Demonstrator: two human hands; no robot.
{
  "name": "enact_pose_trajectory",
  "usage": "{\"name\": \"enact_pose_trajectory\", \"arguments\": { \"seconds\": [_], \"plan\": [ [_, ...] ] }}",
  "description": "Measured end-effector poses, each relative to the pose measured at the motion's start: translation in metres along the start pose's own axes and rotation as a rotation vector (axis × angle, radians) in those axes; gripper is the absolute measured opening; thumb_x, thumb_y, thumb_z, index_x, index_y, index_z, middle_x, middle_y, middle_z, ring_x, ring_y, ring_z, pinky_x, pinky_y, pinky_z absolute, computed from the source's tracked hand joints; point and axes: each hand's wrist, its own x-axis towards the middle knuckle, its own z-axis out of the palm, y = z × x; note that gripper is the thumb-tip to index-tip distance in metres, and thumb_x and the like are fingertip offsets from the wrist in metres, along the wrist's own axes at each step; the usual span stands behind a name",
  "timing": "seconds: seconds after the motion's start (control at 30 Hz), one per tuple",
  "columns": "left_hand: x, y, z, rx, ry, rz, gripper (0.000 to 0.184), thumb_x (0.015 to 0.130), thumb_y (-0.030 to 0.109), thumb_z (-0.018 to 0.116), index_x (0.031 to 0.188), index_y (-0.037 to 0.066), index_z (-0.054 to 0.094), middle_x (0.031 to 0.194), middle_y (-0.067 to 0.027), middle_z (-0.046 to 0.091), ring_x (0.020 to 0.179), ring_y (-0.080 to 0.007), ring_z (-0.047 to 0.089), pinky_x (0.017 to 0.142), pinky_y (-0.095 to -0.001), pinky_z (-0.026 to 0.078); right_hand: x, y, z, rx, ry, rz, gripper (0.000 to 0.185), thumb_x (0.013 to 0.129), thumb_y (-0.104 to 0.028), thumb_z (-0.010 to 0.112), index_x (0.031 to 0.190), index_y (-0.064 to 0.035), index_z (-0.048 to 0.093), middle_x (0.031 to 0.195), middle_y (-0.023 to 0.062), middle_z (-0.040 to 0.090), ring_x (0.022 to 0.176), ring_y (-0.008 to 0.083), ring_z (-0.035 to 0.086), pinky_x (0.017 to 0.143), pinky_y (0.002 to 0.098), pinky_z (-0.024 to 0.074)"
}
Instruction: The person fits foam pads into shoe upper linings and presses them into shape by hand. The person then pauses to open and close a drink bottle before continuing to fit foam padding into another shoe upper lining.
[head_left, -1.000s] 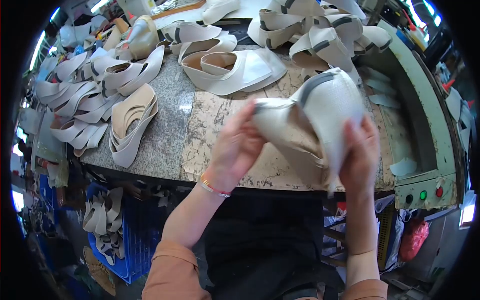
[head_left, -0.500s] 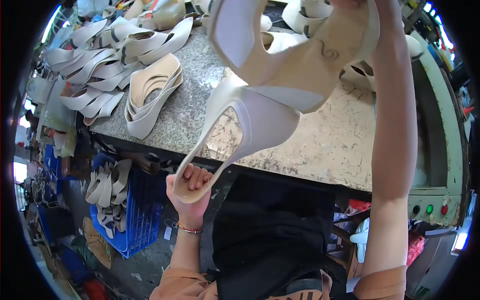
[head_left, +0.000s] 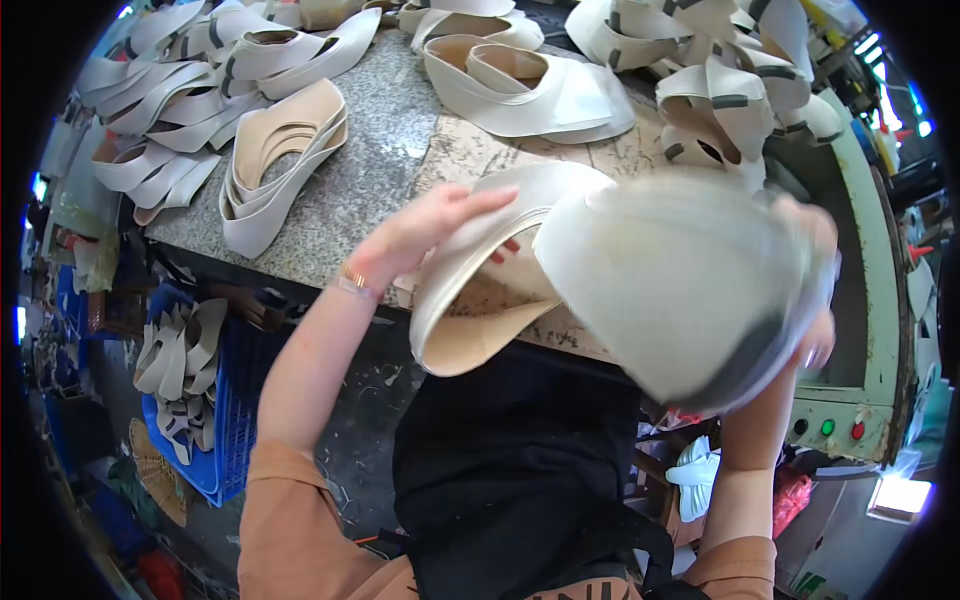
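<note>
Over the front edge of the bench, my left hand point(head_left: 425, 225) grips a white shoe upper point(head_left: 450, 335) by its rim. The fingers lie on its outside, and red fingertips show through the opening. My right hand point(head_left: 818, 285) is closed round the far side of a blurred off-white shoe upper point(head_left: 670, 280) with a dark patch near its lower end. Both pieces overlap in the middle; whether they are joined cannot be told. Just behind them lies another pair of nested white uppers point(head_left: 530, 95) on the bench.
A stack of nested uppers point(head_left: 285, 165) stands on the speckled bench top point(head_left: 375, 150), with heaps of uppers point(head_left: 170, 100) at the left and more uppers point(head_left: 715, 110) at the back right. A green machine point(head_left: 850, 410) with buttons borders the right. A blue crate point(head_left: 235, 420) holds uppers below left.
My left hand has moved up and right from the narrow end of the upper to its rim. My right hand has come down from the top, and the pieces have turned and swung right.
</note>
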Motion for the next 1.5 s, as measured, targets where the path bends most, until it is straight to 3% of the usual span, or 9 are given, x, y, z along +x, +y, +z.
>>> {"name": "enact_pose_trajectory", "arguments": {
  "seconds": [0.4, 0.53, 0.8, 0.9, 1.07, 1.27, 1.3, 1.47, 1.5],
  "plan": [
    [0.020, 0.058, 0.046, 0.696, 0.027, 0.237, 0.017, 0.087, 0.014, 0.060, 0.089, -0.003, 0.063, 0.077, -0.0012, 0.061, 0.073, -0.0056, 0.054, 0.066, -0.0210, 0.044, -0.087, -0.068, 0.024, -0.425, -0.566, 0.552, 0.028, 0.082, -0.030, 0.068, 0.094, -0.0055, 0.063, 0.084, 0.0030, 0.062, 0.075, 0.0250, 0.061, 0.070, 0.0326, 0.0468],
    [-0.019, 0.059, 0.060, 0.612, 0.250, 0.411, 0.016, 0.090, 0.002, 0.054, 0.106, -0.001, 0.056, 0.080, 0.0005, 0.057, 0.072, -0.0042, 0.051, 0.063, -0.0189, 0.041, -0.100, -0.047, 0.061, -0.793, -0.438, 0.782, 0.060, 0.074, -0.050, 0.072, 0.109, -0.0033, 0.059, 0.083, 0.0085, 0.060, 0.083, 0.0272, 0.061, 0.094, 0.0404, 0.0433],
    [-0.036, 0.059, 0.056, 0.604, 0.382, 0.718, 0.038, 0.089, -0.008, 0.049, 0.123, 0.008, 0.048, 0.073, 0.0024, 0.051, 0.063, -0.0029, 0.043, 0.059, -0.0179, 0.038, -0.119, 0.002, 0.080, -0.095, 0.363, 0.808, 0.030, 0.086, -0.025, 0.066, 0.087, 0.0035, 0.058, 0.071, 0.0087, 0.059, 0.057, 0.0234, 0.053, 0.054, 0.0360, 0.0416],
    [-0.030, 0.059, 0.025, 0.560, 0.226, 0.590, 0.040, 0.091, -0.007, 0.049, 0.129, 0.006, 0.046, 0.082, 0.0021, 0.053, 0.076, -0.0030, 0.047, 0.073, -0.0163, 0.039, -0.155, 0.001, 0.037, 0.608, 0.434, 0.212, 0.038, 0.084, -0.026, 0.065, 0.093, 0.0103, 0.058, 0.061, 0.0083, 0.056, 0.048, 0.0163, 0.050, 0.047, 0.0311, 0.0393],
    [0.017, 0.067, 0.033, 0.673, -0.051, 0.576, 0.030, 0.088, -0.007, 0.051, 0.115, 0.004, 0.059, 0.075, 0.0030, 0.052, 0.070, -0.0020, 0.045, 0.068, -0.0156, 0.039, -0.203, -0.048, 0.051, 0.310, 0.657, 0.572, 0.051, 0.078, -0.028, 0.070, 0.096, 0.0171, 0.054, 0.061, 0.0141, 0.057, 0.046, 0.0188, 0.054, 0.042, 0.0295, 0.0423],
    [0.103, 0.112, 0.045, 0.961, -0.120, 0.817, 0.023, 0.087, -0.004, 0.053, 0.104, 0.003, 0.068, 0.088, -0.0027, 0.067, 0.081, -0.0072, 0.060, 0.077, -0.0209, 0.048, -0.232, -0.070, 0.074, 0.606, 0.669, 0.038, 0.023, 0.089, -0.016, 0.058, 0.070, -0.0041, 0.052, 0.053, 0.0073, 0.056, 0.045, 0.0179, 0.056, 0.045, 0.0285, 0.0423],
    [0.120, 0.127, 0.023, 1.016, -0.050, 0.780, 0.024, 0.088, -0.003, 0.053, 0.104, 0.003, 0.068, 0.096, -0.0041, 0.068, 0.086, -0.0091, 0.061, 0.081, -0.0225, 0.048, -0.233, -0.074, 0.052, 0.715, 0.331, -0.097, 0.026, 0.087, -0.017, 0.061, 0.068, -0.0019, 0.052, 0.051, 0.0065, 0.053, 0.046, 0.0228, 0.053, 0.046, 0.0318, 0.0446],
    [0.161, 0.173, -0.097, 2.303, 0.798, 0.807, 0.033, 0.088, 0.006, 0.051, 0.119, 0.009, 0.062, 0.121, -0.0151, 0.060, 0.112, -0.0256, 0.055, 0.096, -0.0350, 0.043, -0.228, -0.134, 0.098, 0.367, 1.000, -0.037, 0.032, 0.098, -0.023, 0.045, 0.117, 0.0024, 0.039, 0.093, 0.0097, 0.045, 0.067, 0.0218, 0.048, 0.053, 0.0355, 0.0415],
    [0.170, 0.169, -0.075, 1.916, 0.809, 1.021, 0.032, 0.090, 0.009, 0.049, 0.121, 0.007, 0.059, 0.123, -0.0155, 0.058, 0.113, -0.0248, 0.054, 0.096, -0.0345, 0.042, -0.225, -0.134, 0.096, 0.341, 1.006, -0.026, 0.047, 0.099, -0.032, 0.044, 0.126, 0.0036, 0.033, 0.106, 0.0096, 0.043, 0.069, 0.0211, 0.048, 0.060, 0.0381, 0.0439]
  ]
}}
